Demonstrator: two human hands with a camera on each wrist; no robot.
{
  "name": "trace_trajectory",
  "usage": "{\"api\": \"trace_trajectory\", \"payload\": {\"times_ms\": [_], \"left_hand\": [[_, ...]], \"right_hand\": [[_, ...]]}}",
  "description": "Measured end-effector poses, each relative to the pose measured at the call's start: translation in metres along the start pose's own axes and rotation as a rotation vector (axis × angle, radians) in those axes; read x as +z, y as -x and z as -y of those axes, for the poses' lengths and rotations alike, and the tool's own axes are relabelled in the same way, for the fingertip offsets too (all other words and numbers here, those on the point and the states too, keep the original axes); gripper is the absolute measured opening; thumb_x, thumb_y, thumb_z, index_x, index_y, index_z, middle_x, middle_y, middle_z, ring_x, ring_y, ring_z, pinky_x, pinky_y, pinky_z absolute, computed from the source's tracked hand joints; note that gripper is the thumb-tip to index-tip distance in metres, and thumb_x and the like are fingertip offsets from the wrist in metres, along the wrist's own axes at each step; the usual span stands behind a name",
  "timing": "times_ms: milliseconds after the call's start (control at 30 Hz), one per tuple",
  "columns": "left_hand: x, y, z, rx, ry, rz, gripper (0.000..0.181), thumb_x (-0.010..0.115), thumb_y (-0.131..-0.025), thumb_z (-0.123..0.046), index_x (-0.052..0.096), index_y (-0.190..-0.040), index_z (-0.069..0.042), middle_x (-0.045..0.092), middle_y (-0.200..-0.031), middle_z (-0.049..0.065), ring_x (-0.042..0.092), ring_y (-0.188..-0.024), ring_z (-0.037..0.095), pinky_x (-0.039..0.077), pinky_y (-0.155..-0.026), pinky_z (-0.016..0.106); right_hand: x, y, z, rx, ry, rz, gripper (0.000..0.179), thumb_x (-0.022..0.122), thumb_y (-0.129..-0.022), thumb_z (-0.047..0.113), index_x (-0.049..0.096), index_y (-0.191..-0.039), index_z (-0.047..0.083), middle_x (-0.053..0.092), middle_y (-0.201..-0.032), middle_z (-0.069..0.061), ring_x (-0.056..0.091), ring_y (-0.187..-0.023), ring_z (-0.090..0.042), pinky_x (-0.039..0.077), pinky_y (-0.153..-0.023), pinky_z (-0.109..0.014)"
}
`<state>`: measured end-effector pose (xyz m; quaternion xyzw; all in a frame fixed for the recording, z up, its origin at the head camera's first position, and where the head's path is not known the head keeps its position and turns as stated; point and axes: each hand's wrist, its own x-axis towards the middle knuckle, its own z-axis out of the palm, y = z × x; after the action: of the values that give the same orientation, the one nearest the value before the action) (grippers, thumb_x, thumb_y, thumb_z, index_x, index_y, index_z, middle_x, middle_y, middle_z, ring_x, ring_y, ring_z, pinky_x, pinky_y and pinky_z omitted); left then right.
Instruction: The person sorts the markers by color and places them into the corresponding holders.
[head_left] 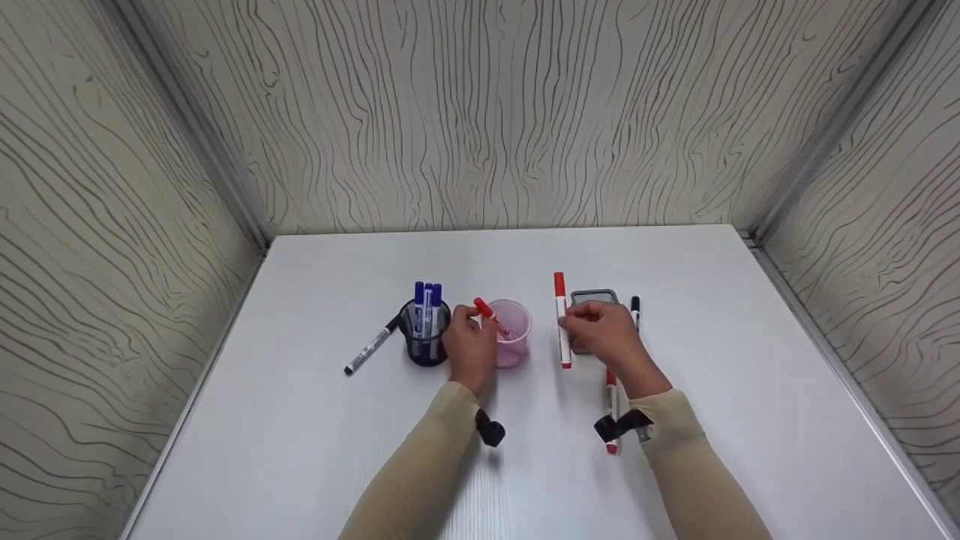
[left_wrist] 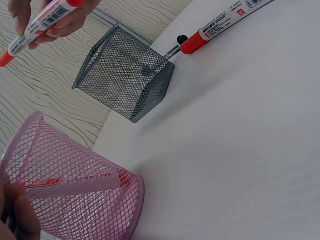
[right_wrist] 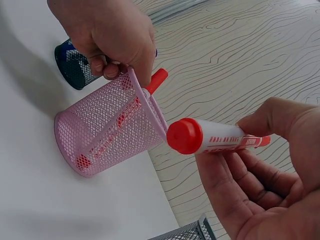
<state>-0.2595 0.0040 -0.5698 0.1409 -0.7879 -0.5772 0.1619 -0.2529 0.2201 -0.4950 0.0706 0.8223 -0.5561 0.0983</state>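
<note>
At its left rim, the pink mesh pen cup [head_left: 514, 355] is pinched by my left hand [head_left: 471, 354], thumb and fingers curled over the edge. A red-capped marker [right_wrist: 158, 81] leans inside that cup, its cap sticking out above the rim. My right hand [head_left: 613, 339] holds another red marker [head_left: 561, 300] between thumb and fingertips, raised to the right of the cup. The held marker stands nearly upright in the head view, red cap at top. In the right wrist view its red end [right_wrist: 185, 136] points toward the pink cup.
Left of the pink cup stands a dark mesh cup [head_left: 425, 354] with several blue markers [head_left: 428, 306]. A black marker [head_left: 370, 348] lies beside it. Behind my right hand is a grey mesh holder [left_wrist: 122, 70]. A red marker [head_left: 611, 397] and a black-capped marker [head_left: 635, 304] lie nearby.
</note>
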Motion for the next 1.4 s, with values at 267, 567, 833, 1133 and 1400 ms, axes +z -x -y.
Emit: {"api": "trace_trajectory", "payload": {"times_ms": [267, 567, 833, 1133, 1400], "left_hand": [[0.001, 0.0, 0.0, 0.012, -0.001, -0.008, 0.013, 0.073, -0.103, -0.005, 0.069, -0.116, -0.004, 0.057, -0.085, 0.003, 0.051, -0.078, 0.016, 0.04, -0.067, 0.029], [0.001, -0.001, -0.001, -0.045, -0.003, 0.012, 0.013, 0.073, -0.105, -0.006, 0.069, -0.118, -0.004, 0.057, -0.088, 0.003, 0.053, -0.082, 0.016, 0.041, -0.069, 0.029], [0.001, 0.0, -0.001, -0.019, 0.002, 0.006, 0.013, 0.073, -0.104, -0.003, 0.069, -0.116, -0.003, 0.057, -0.084, 0.003, 0.051, -0.077, 0.016, 0.039, -0.066, 0.028], [0.001, -0.001, 0.002, 0.005, 0.018, -0.001, 0.013, 0.073, -0.103, -0.007, 0.069, -0.115, -0.004, 0.056, -0.084, 0.001, 0.052, -0.078, 0.014, 0.041, -0.067, 0.028], [-0.002, 0.0, -0.002, -0.014, 0.012, 0.02, 0.013, 0.073, -0.105, -0.006, 0.069, -0.116, -0.003, 0.058, -0.087, 0.002, 0.052, -0.08, 0.015, 0.041, -0.068, 0.029]], "right_hand": [[0.004, -0.003, 0.012, -0.031, -0.047, 0.008, 0.029, 0.081, -0.108, 0.02, 0.078, -0.13, 0.002, 0.08, -0.118, -0.01, 0.077, -0.093, -0.015, 0.065, -0.084, -0.023], [0.012, -0.008, 0.025, -0.095, -0.07, 0.002, 0.025, 0.082, -0.107, 0.018, 0.08, -0.126, 0.002, 0.079, -0.11, -0.006, 0.077, -0.093, -0.012, 0.069, -0.086, -0.025], [0.018, -0.01, 0.034, -0.097, -0.034, -0.022, 0.023, 0.083, -0.107, 0.021, 0.082, -0.126, 0.007, 0.082, -0.113, -0.009, 0.082, -0.093, -0.013, 0.07, -0.09, -0.029], [0.034, -0.016, 0.04, -0.194, -0.197, -0.031, 0.02, 0.081, -0.104, 0.007, 0.08, -0.121, -0.004, 0.077, -0.102, -0.003, 0.073, -0.093, -0.01, 0.069, -0.08, -0.022], [0.04, -0.014, 0.043, -0.215, -0.166, -0.026, 0.023, 0.081, -0.106, 0.009, 0.08, -0.127, -0.001, 0.08, -0.115, -0.011, 0.074, -0.102, -0.014, 0.07, -0.086, -0.025]]}}
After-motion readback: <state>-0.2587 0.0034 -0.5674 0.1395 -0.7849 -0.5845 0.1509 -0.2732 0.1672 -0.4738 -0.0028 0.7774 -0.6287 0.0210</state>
